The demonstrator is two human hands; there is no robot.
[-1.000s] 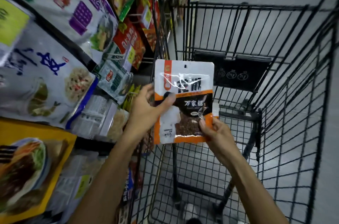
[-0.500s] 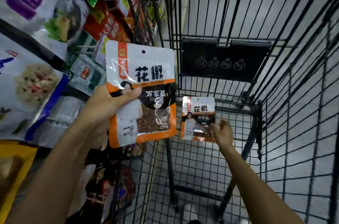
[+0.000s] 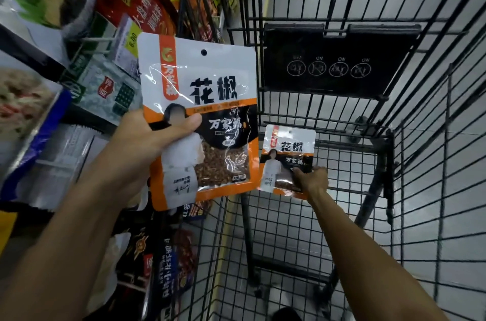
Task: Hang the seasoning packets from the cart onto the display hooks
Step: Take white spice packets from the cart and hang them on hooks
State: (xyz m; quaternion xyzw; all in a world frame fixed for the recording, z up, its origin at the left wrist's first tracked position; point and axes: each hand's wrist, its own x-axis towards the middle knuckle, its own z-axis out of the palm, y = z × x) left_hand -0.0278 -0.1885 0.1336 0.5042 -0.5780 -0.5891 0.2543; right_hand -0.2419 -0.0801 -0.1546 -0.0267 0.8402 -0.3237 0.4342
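My left hand [image 3: 147,144] grips a white and orange seasoning packet [image 3: 207,100] upright, thumb across its front, just right of the display rack. The hang hole at the packet's top is free. Deeper in the black wire cart [image 3: 426,189], my right hand [image 3: 313,178] pinches a second, identical seasoning packet [image 3: 286,152] by its lower right corner and holds it upright above the cart floor. Metal display hooks [image 3: 97,39] stick out from the rack at upper left, behind the first packet.
Hanging packets of other foods [image 3: 52,0] crowd the rack on the left, with a yellow price tag [image 3: 130,39] on one hook. The cart's black child-seat flap [image 3: 334,60] stands at the far end. Grey floor shows through the wire.
Both hands first held one packet together. My left hand carried it left toward the rack, while my right hand reached down into the cart and took hold of a second packet.
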